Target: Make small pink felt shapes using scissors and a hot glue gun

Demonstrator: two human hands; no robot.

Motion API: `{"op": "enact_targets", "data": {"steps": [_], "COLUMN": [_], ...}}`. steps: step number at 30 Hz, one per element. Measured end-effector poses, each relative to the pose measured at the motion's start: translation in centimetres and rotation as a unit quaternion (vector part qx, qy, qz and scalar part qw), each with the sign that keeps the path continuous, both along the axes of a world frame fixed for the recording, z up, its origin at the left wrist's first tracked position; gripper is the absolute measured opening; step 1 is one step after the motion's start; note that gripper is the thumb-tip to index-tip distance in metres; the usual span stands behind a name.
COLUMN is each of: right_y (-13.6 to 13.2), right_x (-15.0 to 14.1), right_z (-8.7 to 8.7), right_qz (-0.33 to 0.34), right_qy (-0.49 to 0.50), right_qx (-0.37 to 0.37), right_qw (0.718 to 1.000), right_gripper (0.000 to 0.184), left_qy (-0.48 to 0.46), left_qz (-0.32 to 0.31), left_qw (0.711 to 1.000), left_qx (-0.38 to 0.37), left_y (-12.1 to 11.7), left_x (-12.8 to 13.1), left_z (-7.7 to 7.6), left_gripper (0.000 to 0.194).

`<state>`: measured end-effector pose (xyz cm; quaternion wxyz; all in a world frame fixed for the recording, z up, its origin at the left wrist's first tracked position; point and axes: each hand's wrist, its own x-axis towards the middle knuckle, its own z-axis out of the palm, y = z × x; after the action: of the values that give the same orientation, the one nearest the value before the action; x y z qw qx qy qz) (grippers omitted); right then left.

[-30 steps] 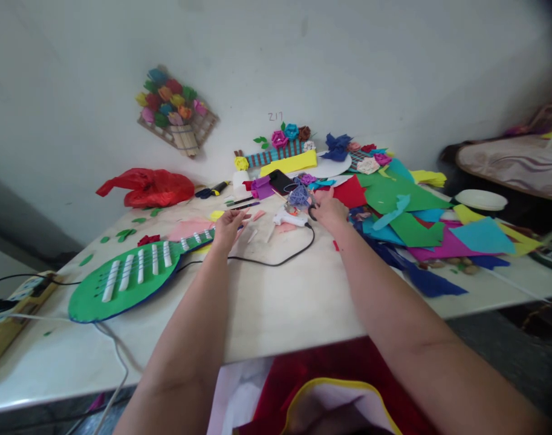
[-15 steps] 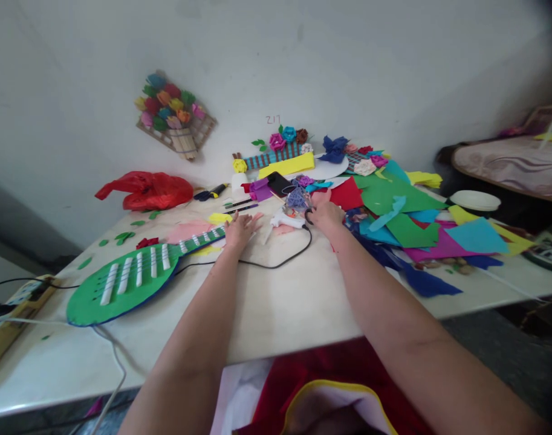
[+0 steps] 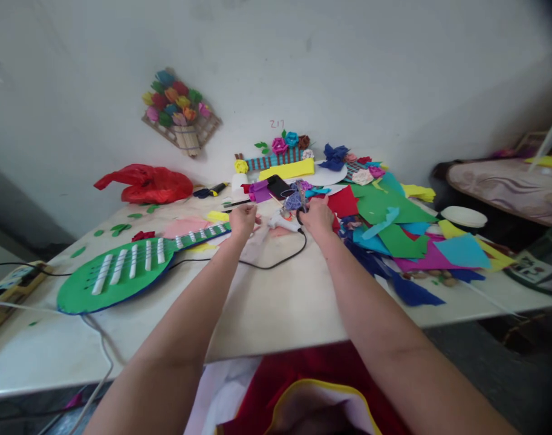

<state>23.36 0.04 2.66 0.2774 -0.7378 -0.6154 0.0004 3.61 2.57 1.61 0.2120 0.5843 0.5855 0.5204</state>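
My right hand (image 3: 317, 215) is closed round a pair of scissors (image 3: 299, 215); a black handle loop shows at the fingers and the blades seem to point up and away. To the left, my left hand (image 3: 245, 219) has its fingers drawn together in a pinch, and what lies between them is too small to make out. Between the hands lies a white glue gun (image 3: 285, 223) with a black cord. A green paper guitar (image 3: 121, 272) with white strips stretches to the left, its neck ending near my left hand. Purple-blue yarn (image 3: 294, 200) sits just beyond the glue gun.
Coloured paper sheets (image 3: 393, 205) are heaped on the right. At the back are a black phone (image 3: 278, 186), a yellow paper strip (image 3: 287, 169) and paper flowers (image 3: 280, 145). A red plastic bag (image 3: 151, 184) lies back left, with a cutter (image 3: 218, 189) beside it. A power strip (image 3: 19, 290) borders the left edge.
My left hand has gone from spread fingers to a pinch. My right hand has lifted the scissors, whose blades now show upright. The view has shifted slightly.
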Motion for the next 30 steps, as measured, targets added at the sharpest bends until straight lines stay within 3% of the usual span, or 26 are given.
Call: {"op": "enact_targets", "data": {"steps": [5, 9, 15, 20, 25, 30], "right_y": [-1.0, -1.6, -2.3, -2.9, -3.1, -3.2], "right_x": [-2.4, -4.1, -5.9, -6.9, -6.8, -6.4], "right_z": [0.5, 0.5, -0.1, -0.5, -0.8, -1.0], "right_qz": [0.045, 0.062, 0.119, 0.222, 0.217, 0.259], "right_qy": [-0.003, -0.021, -0.061, -0.086, -0.108, -0.146], "right_qx": [0.032, 0.045, 0.048, 0.081, 0.129, 0.182], "right_qw": [0.998, 0.997, 0.99, 0.968, 0.962, 0.937], "right_gripper": [0.041, 0.04, 0.032, 0.033, 0.033, 0.033], "left_qy": [-0.017, -0.01, -0.007, 0.003, -0.1, -0.26], "left_qz": [-0.089, -0.096, -0.064, -0.017, -0.042, -0.113], "left_qw": [0.996, 0.995, 0.998, 1.0, 0.994, 0.959], "left_qx": [-0.023, -0.04, -0.02, -0.001, 0.016, 0.027], "left_y": [-0.9, -2.0, -2.4, -2.0, -2.0, -2.9], "left_x": [3.8, 5.2, 4.4, 2.5, 1.8, 2.3], "left_z": [0.9, 0.3, -0.1, -0.1, -1.0, -1.0], "left_gripper": [0.036, 0.043, 0.027, 0.024, 0.024, 0.026]}}
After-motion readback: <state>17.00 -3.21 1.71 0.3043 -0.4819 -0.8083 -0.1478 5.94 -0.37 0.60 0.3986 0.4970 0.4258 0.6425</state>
